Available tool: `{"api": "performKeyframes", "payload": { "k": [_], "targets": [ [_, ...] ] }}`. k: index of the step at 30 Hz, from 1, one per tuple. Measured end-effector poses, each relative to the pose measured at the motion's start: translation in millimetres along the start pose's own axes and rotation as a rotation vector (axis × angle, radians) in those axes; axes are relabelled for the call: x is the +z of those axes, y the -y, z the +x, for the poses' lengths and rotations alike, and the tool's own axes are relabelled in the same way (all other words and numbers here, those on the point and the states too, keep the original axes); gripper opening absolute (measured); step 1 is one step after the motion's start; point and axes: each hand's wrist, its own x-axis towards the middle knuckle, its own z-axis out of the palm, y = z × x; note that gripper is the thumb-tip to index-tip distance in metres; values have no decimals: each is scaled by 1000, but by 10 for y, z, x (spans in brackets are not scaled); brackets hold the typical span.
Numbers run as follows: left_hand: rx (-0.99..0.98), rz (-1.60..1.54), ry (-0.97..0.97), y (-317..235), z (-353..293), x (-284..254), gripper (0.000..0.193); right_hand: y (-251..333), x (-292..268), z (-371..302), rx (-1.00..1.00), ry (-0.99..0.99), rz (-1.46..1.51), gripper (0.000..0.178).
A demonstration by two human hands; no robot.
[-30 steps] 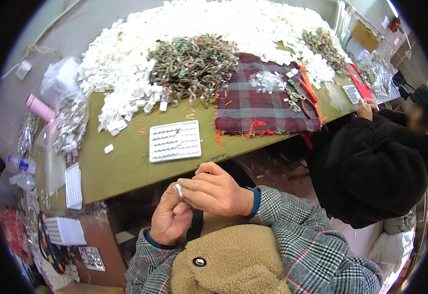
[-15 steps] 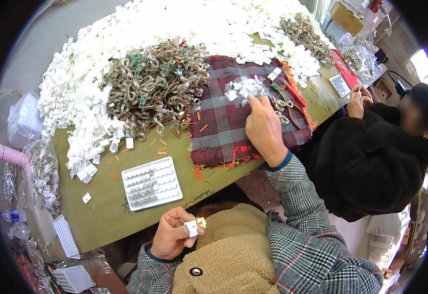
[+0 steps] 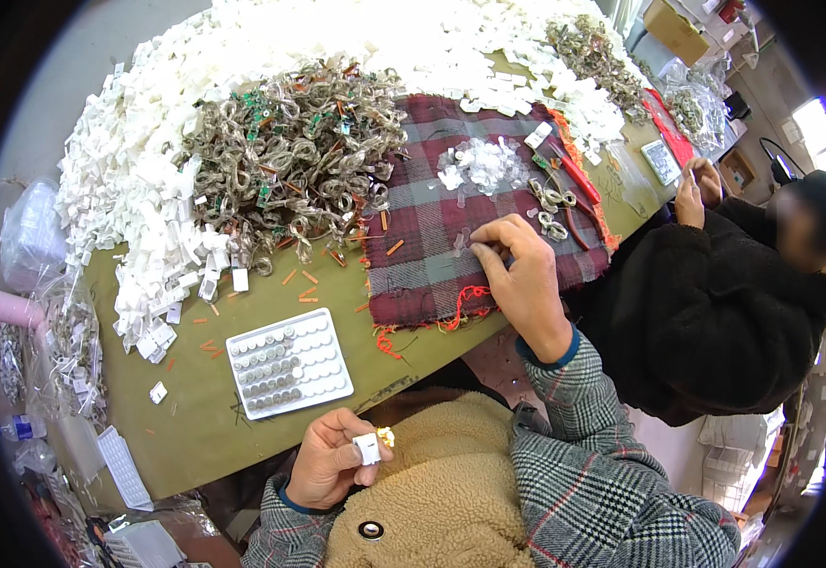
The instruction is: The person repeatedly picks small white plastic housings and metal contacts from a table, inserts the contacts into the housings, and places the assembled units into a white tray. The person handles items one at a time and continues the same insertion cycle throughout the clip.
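My left hand (image 3: 330,462) pinches a small white plastic housing (image 3: 368,449) with a shiny yellow bit (image 3: 386,436) at its side, close in front of my body. On the dark red and grey plaid cloth (image 3: 404,260), my right hand (image 3: 528,276) has thumb and forefinger bent together, fingertips down. Beside those fingertips lie a few clear plastic pieces (image 3: 461,239); whether one is between them is hidden. Farther off is a heap of similar clear pieces (image 3: 485,166). A white tray (image 3: 243,352) with rows of round grey and white parts stands nearer my left hand.
Coiled cables with green boards (image 3: 290,161) are heaped left of the cloth, before a wide pile of white housings (image 3: 129,208). Red-handled pliers (image 3: 579,178) and cable loops (image 3: 552,208) lie on the cloth's right. A person in black (image 3: 716,303) sits at the right.
My right hand has drawn back from the clear heap toward the cloth's near part, and loose clear pieces now lie by its fingertips. The left hand keeps its white housing.
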Motion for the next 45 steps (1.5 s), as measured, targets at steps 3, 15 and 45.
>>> {"api": "performKeyframes", "payload": {
  "k": [3,15,45],
  "targets": [
    [7,45,-29,1,5,19,22,52,33,-45,-55,49,12,9],
    [190,50,-56,23,-109,111,19,181,176,27,-230,38,-229,5],
    [343,140,-325,-13,-419,30,15,1245,702,-690,-852,803,182,57]
  ]
}}
